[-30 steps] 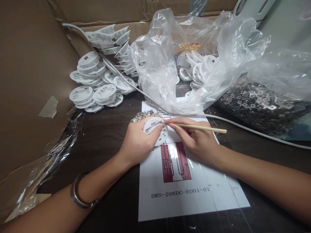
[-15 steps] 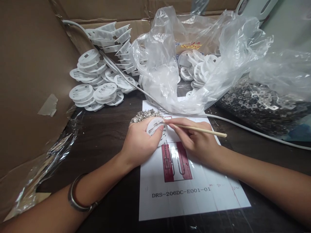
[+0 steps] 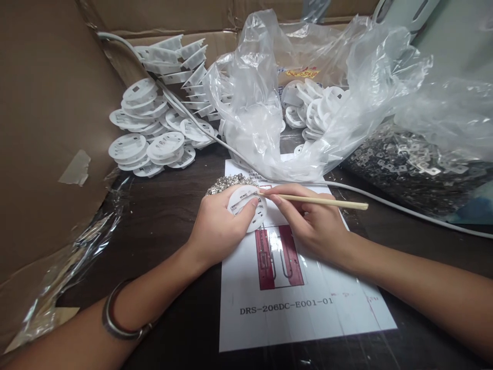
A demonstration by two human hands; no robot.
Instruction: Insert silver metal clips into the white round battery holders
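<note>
My left hand [image 3: 217, 221] grips a round white plastic disc [image 3: 243, 198] with slots and small metal bits in them, the thumb lying over its face. Between the fingers of my right hand [image 3: 308, 216] is a thin wooden stick [image 3: 327, 200], like a chopstick. Its tip meets the upper right part of the disc; the contact point is partly hidden by my fingers. Just behind my left hand lies a heap of small shiny metal pieces [image 3: 231, 182]. Under both hands is a printed sheet [image 3: 246, 329] with a red and white drawing.
Stacks of similar white discs [image 3: 129, 146] stand at the back left, more behind a clear plastic bag [image 3: 254, 118]. A bag of flat metal parts [image 3: 404, 164] lies at right. A grey cable [image 3: 370, 192] crosses the table. Cardboard [image 3: 42, 128] walls the left.
The stick's free end has swung slightly right and towards me. The disc has turned and shifted a little left in my left hand.
</note>
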